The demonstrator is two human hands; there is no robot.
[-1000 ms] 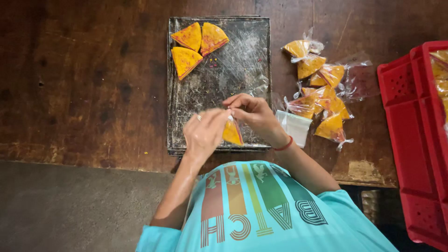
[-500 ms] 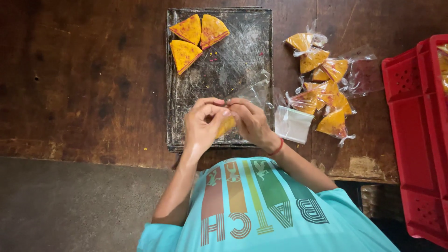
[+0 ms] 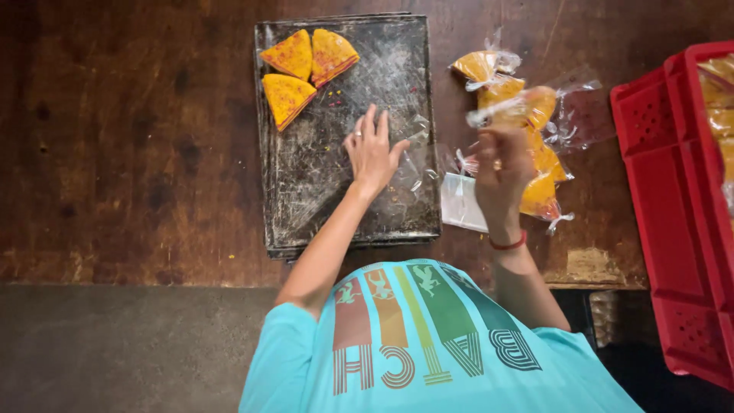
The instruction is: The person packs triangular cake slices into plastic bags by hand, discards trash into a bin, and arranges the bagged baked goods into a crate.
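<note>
A dark baking tray (image 3: 306,191) lies on the wooden table (image 3: 115,153), with three orange triangular wedges (image 3: 302,65) at its far left corner. My left hand (image 3: 372,153) hovers over the tray's middle, fingers spread, holding nothing, beside a clear empty bag (image 3: 417,149) at the tray's right edge. My right hand (image 3: 501,172) is raised to the right of the tray and grips a clear bag with an orange wedge inside (image 3: 527,107). It is over a pile of bagged wedges (image 3: 497,76).
A red plastic crate (image 3: 680,199) stands at the right edge, with bagged wedges in its far corner. A white stack of bags (image 3: 462,203) lies between the tray and the pile. The table's front edge runs just below the tray.
Both hands were together over the tray's near edge, closing a bag around a wedge. Now the right hand has carried the bagged wedge to the right, and the left hand has moved up over the tray.
</note>
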